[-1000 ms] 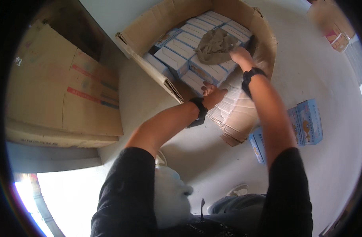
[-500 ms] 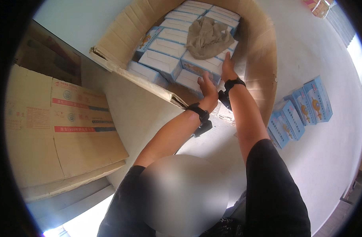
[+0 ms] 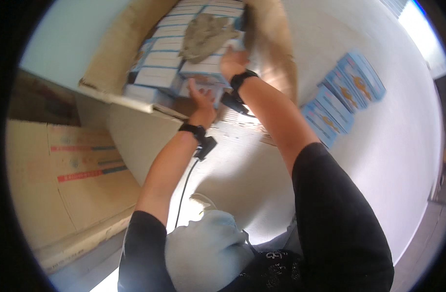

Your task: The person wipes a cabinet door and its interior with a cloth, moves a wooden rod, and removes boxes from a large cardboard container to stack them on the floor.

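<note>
In the upper part of the head view, a large brown cardboard carton [image 3: 108, 73] holds rows of small white-and-blue boxes [image 3: 155, 77]. My left hand [image 3: 202, 101] is inside its near side, fingers stretched out and apart, beside the front of a box [image 3: 202, 70]. My right hand [image 3: 234, 63] reaches over that box's right end with its fingers extended. Motion blur hides whether either hand touches the box. A crumpled grey-brown cloth [image 3: 203, 39], or something like it, lies on the boxes just beyond my right hand. Both wrists wear black straps with small devices.
Several blue boxes [image 3: 342, 90] stand in a row on the pale floor to the right. A big printed carton [image 3: 86, 190] is at the lower left. A dark cable [image 3: 185, 187] hangs from my left wrist device. A pale rounded object [image 3: 201, 248] is close below me.
The view has shifted, so the carton appears farther left and higher. My hands stay over the front boxes; the right has turned more toward the left, its fingers near the cloth. No box is visibly lifted.
</note>
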Demonstrator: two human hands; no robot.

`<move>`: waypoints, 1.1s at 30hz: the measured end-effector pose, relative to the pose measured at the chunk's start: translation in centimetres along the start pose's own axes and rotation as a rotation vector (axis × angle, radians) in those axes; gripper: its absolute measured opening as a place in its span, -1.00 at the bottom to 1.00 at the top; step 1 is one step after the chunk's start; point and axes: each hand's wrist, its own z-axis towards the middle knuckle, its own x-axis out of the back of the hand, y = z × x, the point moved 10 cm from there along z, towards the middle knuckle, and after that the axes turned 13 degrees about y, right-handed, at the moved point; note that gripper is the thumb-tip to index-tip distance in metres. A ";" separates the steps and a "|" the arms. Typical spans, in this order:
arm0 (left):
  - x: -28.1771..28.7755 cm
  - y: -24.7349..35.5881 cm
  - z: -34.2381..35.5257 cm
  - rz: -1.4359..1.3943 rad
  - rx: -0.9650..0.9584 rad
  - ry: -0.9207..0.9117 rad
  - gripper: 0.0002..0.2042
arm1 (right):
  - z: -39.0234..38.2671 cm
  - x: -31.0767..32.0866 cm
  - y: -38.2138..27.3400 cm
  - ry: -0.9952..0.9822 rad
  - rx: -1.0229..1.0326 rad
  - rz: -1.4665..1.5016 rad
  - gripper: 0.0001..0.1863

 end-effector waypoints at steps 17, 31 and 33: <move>-15.9 4.8 -21.0 -0.244 0.387 -0.864 0.12 | -7.0 36.9 -14.8 0.285 1.800 0.317 -0.54; -15.8 -11.6 -32.5 0.252 0.534 -0.762 0.02 | -5.8 45.7 9.2 0.122 2.047 0.059 -0.21; -14.8 -13.6 -31.7 0.251 0.571 -0.705 -0.18 | -6.3 44.6 10.5 0.087 2.107 0.080 -0.19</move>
